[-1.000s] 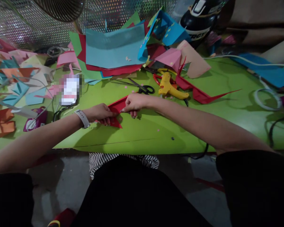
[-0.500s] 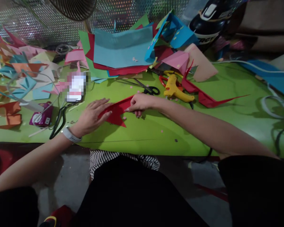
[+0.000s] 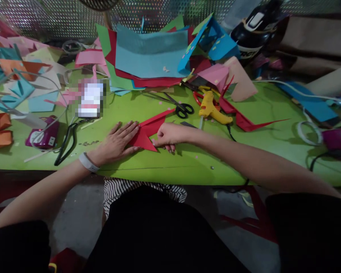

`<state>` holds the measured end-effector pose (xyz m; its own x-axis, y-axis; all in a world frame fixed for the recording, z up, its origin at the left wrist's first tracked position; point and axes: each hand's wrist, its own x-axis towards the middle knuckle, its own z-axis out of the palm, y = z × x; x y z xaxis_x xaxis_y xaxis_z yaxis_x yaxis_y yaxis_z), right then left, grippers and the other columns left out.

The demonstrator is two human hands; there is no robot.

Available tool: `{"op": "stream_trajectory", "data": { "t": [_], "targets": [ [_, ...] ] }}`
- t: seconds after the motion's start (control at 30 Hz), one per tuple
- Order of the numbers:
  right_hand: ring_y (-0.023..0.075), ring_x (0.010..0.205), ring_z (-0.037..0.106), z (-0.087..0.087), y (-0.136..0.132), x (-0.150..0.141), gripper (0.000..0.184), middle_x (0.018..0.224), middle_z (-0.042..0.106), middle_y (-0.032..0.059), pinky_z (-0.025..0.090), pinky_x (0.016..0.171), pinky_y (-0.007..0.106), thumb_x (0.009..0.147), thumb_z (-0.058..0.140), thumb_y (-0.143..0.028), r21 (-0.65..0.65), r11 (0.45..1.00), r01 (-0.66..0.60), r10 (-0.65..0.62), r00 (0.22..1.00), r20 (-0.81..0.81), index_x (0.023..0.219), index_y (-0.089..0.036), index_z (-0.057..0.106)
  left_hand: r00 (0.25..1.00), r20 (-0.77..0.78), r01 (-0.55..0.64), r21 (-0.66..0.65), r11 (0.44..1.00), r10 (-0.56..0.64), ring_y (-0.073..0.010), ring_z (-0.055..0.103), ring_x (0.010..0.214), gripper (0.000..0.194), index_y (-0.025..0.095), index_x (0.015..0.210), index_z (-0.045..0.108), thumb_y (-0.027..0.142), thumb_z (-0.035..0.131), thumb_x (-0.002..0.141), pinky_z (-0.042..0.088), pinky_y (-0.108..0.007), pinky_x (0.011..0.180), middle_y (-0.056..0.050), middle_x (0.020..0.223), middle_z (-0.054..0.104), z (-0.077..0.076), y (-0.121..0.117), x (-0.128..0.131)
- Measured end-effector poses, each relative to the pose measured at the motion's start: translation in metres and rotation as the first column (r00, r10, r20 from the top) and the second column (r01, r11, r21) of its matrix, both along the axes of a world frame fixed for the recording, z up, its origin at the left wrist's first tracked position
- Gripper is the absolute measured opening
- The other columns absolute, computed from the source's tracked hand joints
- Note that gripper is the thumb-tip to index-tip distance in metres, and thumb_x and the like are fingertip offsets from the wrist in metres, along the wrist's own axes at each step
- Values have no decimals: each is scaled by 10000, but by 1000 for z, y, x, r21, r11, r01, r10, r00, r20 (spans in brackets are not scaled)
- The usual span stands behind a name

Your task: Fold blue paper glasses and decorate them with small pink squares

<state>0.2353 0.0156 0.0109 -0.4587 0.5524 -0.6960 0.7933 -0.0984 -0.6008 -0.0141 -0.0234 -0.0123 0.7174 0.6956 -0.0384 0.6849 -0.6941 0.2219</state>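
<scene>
A folded sheet of red paper (image 3: 144, 141) lies on the green tabletop, with one long arm reaching up to the right and a pointed tip at its lower right. My left hand (image 3: 119, 139) rests flat over its left part, fingers stretched out, covering that side. At the lower right tip, my right hand (image 3: 170, 136) is curled with thumb and fingertips at the paper's edge. Black-handled scissors (image 3: 184, 110) lie just beyond the long arm's end. A yellow glue gun (image 3: 211, 108) lies to the right of them.
Stacked coloured sheets (image 3: 152, 53) stand at the back. A phone (image 3: 91, 99), a purple device (image 3: 42, 133) and cut paper pieces crowd the left. Another folded red strip (image 3: 244, 122) lies right of the glue gun. A black bottle (image 3: 251, 32) and white cable (image 3: 307, 89) are farther right.
My right hand has moved from the red paper's upper strip down to its lower tip. My left hand now lies flatter, and the long arm of the paper shows more.
</scene>
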Motion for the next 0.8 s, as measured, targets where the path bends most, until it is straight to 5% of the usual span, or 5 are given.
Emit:
{"op": "stream_trajectory", "data": {
  "t": [0.13,0.17,0.27,0.5,0.8],
  "targets": [
    [145,548,639,1,-15,-7,183,592,675,18,499,572,272,822,683,-298,343,939,4,-9,1000,15,690,-185,627,999,7,35,-1,999,-35,-231,188,1528,778,152,1581,229,659,244,992,54,-420,1249,-112,1637,246,0,4,-4],
    [157,607,652,2,-20,-8,92,669,702,25,496,604,284,818,677,-269,470,883,-9,4,1000,12,795,-181,664,999,11,46,-1,999,-46,-229,187,1528,784,153,1581,227,666,248,989,51,-416,1249,-110,1636,246,-1,4,-5],
    [181,796,669,-3,-31,-7,248,954,732,45,493,707,308,851,622,-197,713,700,-50,114,993,-42,1089,-198,689,998,23,62,-10,998,-62,-228,177,1530,786,170,1589,203,667,279,984,47,-417,1248,-100,1641,233,-2,6,-8],
    [185,953,632,-30,-31,-4,133,1047,672,65,495,795,315,925,637,-290,814,578,55,245,940,-237,936,-225,752,998,34,59,4,998,-59,-231,194,1526,791,153,1584,221,662,301,984,55,-416,1248,-117,1632,251,-3,6,-7],
    [168,774,608,-33,-28,-24,258,1019,668,65,456,682,301,924,631,-440,771,610,184,-54,980,-191,993,-193,659,998,41,47,-18,999,-47,-224,208,1522,726,167,1575,256,621,261,1009,73,-419,1246,-121,1627,261,-1,6,-7]
  ]
}}
